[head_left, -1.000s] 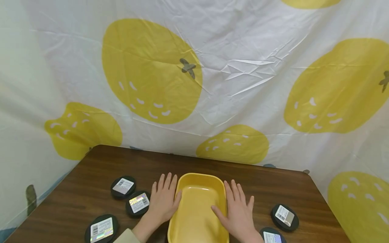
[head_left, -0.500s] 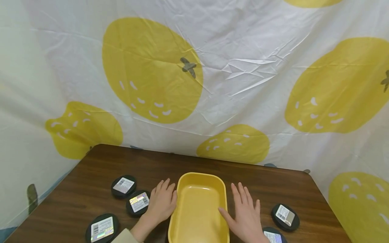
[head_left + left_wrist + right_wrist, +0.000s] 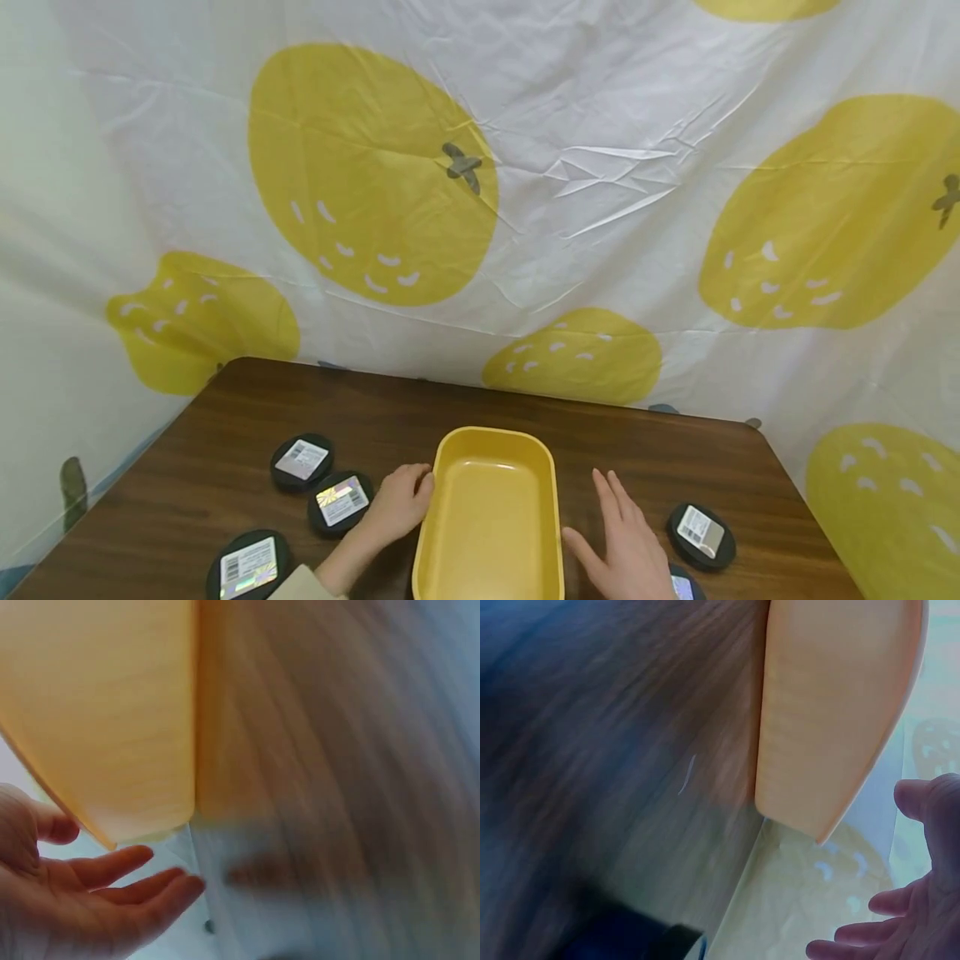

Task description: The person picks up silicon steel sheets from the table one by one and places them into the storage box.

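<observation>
A yellow rectangular tray with raised walls and rounded corners stands on the wooden table, nothing lying in it. At its left wall is my left hand, back upward, thumb close to the rim. In the left wrist view the fingers of that hand bend slightly and grip nothing. On the other side, my right hand hovers a little apart from the tray, fingers extended and thumb pointing at the wall. The right wrist view shows this hand holding nothing, with a gap between it and the tray.
Several round black discs with white labels lie on the table: a disc, another disc and a nearer disc on the left, one disc and a partly covered disc on the right. A lemon-print curtain hangs behind.
Both hands have drawn back toward the person. The right hand has moved away to the right from the tray, and the left hand's fingers have bent more. The tray and discs stay put.
</observation>
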Demonstrator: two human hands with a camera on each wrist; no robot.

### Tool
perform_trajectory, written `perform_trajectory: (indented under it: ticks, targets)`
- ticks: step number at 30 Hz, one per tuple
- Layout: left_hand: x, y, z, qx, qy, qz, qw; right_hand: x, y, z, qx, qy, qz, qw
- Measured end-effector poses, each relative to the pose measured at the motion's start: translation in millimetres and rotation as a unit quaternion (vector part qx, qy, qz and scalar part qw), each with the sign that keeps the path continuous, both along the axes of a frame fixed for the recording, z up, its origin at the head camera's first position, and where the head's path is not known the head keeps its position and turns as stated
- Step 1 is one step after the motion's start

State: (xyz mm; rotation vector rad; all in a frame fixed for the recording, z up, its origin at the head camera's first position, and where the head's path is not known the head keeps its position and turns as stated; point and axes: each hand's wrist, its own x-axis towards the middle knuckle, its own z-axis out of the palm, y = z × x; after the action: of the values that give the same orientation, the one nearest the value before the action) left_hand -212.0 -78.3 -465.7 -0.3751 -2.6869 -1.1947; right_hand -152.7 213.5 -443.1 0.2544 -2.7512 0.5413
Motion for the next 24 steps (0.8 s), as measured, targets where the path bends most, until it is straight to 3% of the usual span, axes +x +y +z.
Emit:
perform_trajectory:
  ticks: [3, 7, 12, 19, 24]
  targets:
    - [-0.9, -2.6, 3.1, 0.058, -0.062, -0.01, 0.9964, 4.1, 5.0, 0.1, -0.007, -0.015, -0.01, 0.9998]
    - [-0.6, -4.7, 6.5, 0.105, -0.132, 0.001, 0.9856, 8.9, 13.2, -1.4, -0.004, -0.03, -0.021, 0.9993]
    - [-2.2, -5.7, 3.0, 0.16, -0.175, 0.0, 0.9715, 14.1, 23.7, -3.0, 0.006, -0.062, -0.04, 0.9972]
    - [-4.8, -5.6, -2.3, 0.239, -0.225, -0.016, 0.9445, 20.7, 33.8, -7.1, 0.015, -0.067, -0.05, 0.9964]
    - [-5.0, -6.1, -2.4, 0.271, -0.254, -0.021, 0.9282, 25.3, 41.9, -9.3, 0.021, -0.125, -0.063, 0.9898]
